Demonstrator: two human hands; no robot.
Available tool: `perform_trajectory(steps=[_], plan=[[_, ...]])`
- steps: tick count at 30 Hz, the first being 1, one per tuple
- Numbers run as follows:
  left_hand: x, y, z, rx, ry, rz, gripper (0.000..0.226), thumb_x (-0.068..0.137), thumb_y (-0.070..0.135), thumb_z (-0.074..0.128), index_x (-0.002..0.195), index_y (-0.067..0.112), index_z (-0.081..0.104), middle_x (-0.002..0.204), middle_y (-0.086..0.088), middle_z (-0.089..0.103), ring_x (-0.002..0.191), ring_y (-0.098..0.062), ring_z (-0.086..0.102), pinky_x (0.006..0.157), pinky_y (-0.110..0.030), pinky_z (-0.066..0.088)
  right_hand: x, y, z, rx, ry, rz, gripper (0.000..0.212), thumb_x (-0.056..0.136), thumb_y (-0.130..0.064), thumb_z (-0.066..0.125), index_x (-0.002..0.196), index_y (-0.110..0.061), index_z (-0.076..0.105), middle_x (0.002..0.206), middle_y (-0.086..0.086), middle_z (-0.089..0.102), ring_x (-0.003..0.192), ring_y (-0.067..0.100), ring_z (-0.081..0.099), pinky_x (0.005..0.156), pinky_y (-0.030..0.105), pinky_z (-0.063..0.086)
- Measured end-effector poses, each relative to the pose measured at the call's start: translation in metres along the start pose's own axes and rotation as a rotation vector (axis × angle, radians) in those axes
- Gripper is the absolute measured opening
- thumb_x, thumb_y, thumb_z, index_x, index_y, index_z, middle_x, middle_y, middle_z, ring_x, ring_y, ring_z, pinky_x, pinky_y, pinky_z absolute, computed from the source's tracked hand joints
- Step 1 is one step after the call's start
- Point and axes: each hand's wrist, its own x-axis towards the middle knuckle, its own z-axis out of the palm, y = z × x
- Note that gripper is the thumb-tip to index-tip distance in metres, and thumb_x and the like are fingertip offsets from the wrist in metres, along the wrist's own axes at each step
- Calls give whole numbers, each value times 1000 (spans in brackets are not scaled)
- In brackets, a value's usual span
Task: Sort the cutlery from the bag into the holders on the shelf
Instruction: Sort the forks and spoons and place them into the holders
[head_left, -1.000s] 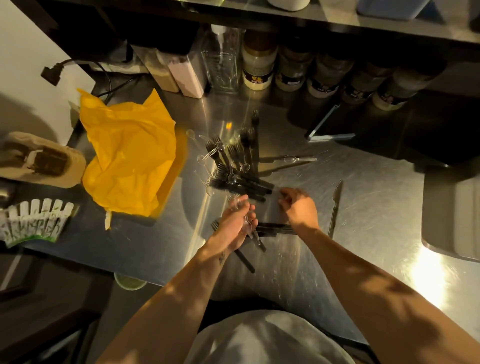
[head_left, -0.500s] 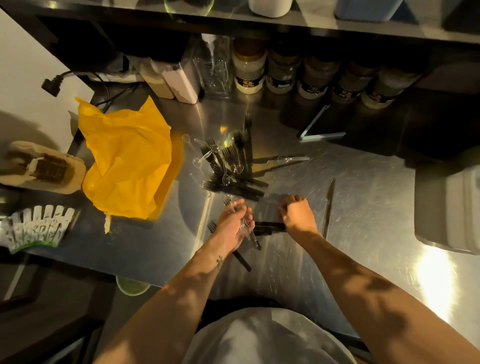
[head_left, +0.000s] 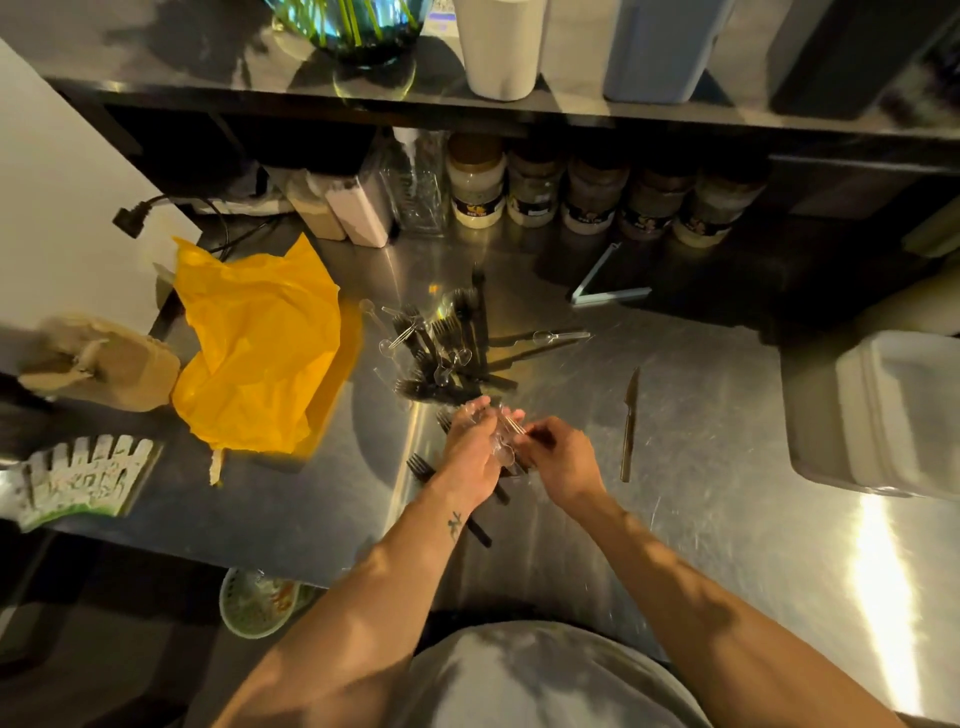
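We see the left hand (head_left: 470, 452) and the right hand (head_left: 563, 462) meeting low over the steel worktop (head_left: 727, 467), both on one bunch of clear spoons (head_left: 503, 441): the left fingers wrap the bunch from the side, and the right fingers pinch at its handles. Just behind the hands lies the pile of cutlery (head_left: 447, 353), black forks tangled with more clear spoons, loose on the metal and in no container. A black fork (head_left: 420, 464) pokes out from under the left wrist, and a black knife (head_left: 629, 423) lies alone to the right, apart from the pile. The yellow bag (head_left: 260, 353) sits crumpled and slack to the left of the pile; we cannot tell whether anything is inside it. Up on the shelf (head_left: 208, 73) stand the holders (head_left: 498, 47), tall white, pale blue and dark tubes side by side, their insides hidden from us at this angle. Beside them a glass vase (head_left: 353, 26) holds green stems. Under the shelf a row of labelled jars (head_left: 475, 187) holds pale and dark dry contents. A white tub (head_left: 878, 415) rests at the right edge of the worktop, and a green basket (head_left: 257, 603) sits below the front edge, its contents blurred.
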Motion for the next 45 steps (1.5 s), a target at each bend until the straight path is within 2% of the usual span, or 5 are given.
perform_trajectory(steps=[15,19,24,30,45], plan=[[-46,19,24,-137,-51,177,15,102,0,50,114,8,53,86,-10,62,77,-20,68,72,-34,61,-24,-44,-6,333,72,154,23,88,-31,79,91,-11,70,76,1,73,73,17,70,66,28,56],[-48,30,27,-136,-16,226,31,102,2,53,132,11,51,95,-11,62,85,-22,66,76,-37,60,-35,-54,-2,766,-27,311,44,105,-47,48,99,-8,68,82,3,74,74,13,70,76,32,52],[-54,29,43,-44,8,295,24,103,8,55,125,16,53,89,-8,61,76,-18,62,76,-35,58,-34,-77,1,1072,-196,399,90,98,-74,12,128,-7,66,131,16,67,130,30,57,118,45,34],[-56,43,54,69,-20,363,22,104,11,53,126,15,51,81,-4,56,67,-13,55,66,-28,52,-38,-106,-9,1140,-212,369,84,100,-71,11,115,-9,67,99,8,78,110,26,64,100,42,43],[-47,184,135,149,-161,555,15,104,14,54,118,19,55,82,-5,57,67,-14,56,65,-31,52,38,-209,-47,1141,-106,122,60,105,-54,36,144,-11,49,131,12,65,124,29,59,116,44,38]])
